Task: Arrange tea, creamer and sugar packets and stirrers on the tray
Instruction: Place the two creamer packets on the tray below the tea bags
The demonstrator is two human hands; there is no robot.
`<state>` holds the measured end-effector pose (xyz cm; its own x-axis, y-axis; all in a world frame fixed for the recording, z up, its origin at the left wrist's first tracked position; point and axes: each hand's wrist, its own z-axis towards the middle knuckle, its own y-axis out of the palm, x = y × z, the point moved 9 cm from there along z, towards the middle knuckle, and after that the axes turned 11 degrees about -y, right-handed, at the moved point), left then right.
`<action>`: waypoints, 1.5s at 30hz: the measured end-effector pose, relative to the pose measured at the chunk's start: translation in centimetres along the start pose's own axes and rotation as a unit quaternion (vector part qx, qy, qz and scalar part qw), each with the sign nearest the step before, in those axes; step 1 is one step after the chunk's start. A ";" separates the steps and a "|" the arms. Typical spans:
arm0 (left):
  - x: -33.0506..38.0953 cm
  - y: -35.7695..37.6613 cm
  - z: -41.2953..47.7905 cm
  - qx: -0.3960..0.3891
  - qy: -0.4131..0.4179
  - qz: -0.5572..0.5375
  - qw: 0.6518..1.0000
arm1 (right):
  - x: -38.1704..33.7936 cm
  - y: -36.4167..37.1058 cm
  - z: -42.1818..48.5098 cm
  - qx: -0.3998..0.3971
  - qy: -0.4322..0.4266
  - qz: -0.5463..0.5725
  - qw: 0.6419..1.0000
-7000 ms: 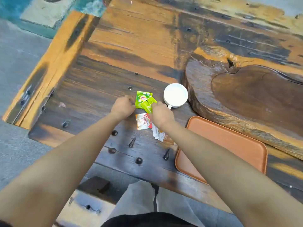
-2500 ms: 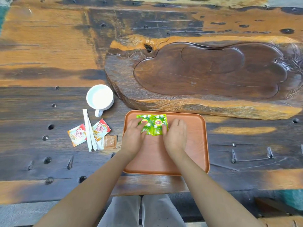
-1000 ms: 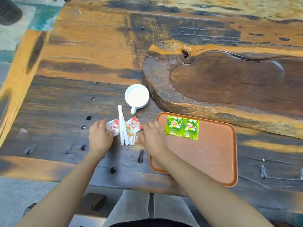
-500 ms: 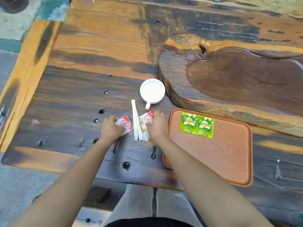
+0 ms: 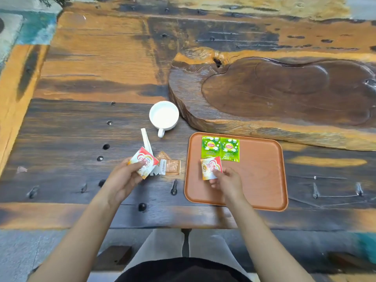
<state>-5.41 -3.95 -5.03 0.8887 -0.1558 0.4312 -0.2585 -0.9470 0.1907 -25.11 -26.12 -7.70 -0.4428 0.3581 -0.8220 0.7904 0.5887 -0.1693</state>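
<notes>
Head view: right hand [image 5: 225, 181] pinches a Coffee-mate creamer packet [image 5: 210, 167] over the smooth orange tray [image 5: 264, 180] beside two green Lipton sachets [image 5: 220, 148]; left hand [image 5: 124, 177] grips another glossy creamer sachet [image 5: 144, 162].

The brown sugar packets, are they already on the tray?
No, the brown sugar packets lie on the wooden table, left of the tray, which they do not touch.

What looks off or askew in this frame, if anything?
Nothing spilled or damaged. The two green tea packets sit neatly side by side on the tray. Only untidy spot: the brown sugar packets and white stirrers left of the tray overlap at mixed angles.
</notes>
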 end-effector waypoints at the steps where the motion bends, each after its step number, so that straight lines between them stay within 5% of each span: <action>1: -0.2 0.9 0.0 -0.012 -0.006 -0.014 1.000 | 0.6 -0.7 -0.1 0.008 0.015 0.004 1.000; 5: -1.1 3.8 -0.2 -0.030 -0.006 -0.012 0.999 | 1.9 -1.3 -0.1 -0.001 0.041 -0.037 0.998; 7: -1.6 4.8 -0.4 -0.030 -0.004 0.011 0.999 | 1.2 -1.7 0.3 -0.021 0.011 -0.167 0.986; 11: -2.4 5.3 -0.8 -0.021 -0.001 0.030 0.999 | -1.7 -3.5 -0.6 0.005 -0.104 -0.421 0.901; 14: -3.0 4.9 -1.0 0.007 0.005 0.070 0.998 | -3.3 -2.3 -1.6 0.004 -0.230 -0.488 0.842; 41: -5.4 7.0 -2.0 0.022 -0.014 0.098 0.995 | -3.6 2.9 -2.1 -0.089 -0.432 -0.515 0.735; 45: -5.5 6.8 -2.1 0.028 -0.018 0.097 0.995 | -3.5 2.7 -1.7 -0.115 -0.418 -0.480 0.763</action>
<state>-12.90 -8.93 -4.25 0.8371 -0.3470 0.4230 -0.4066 -0.9119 0.0564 -22.15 -24.55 -4.40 -0.2705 -0.8488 -0.4542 0.1346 0.4339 -0.8909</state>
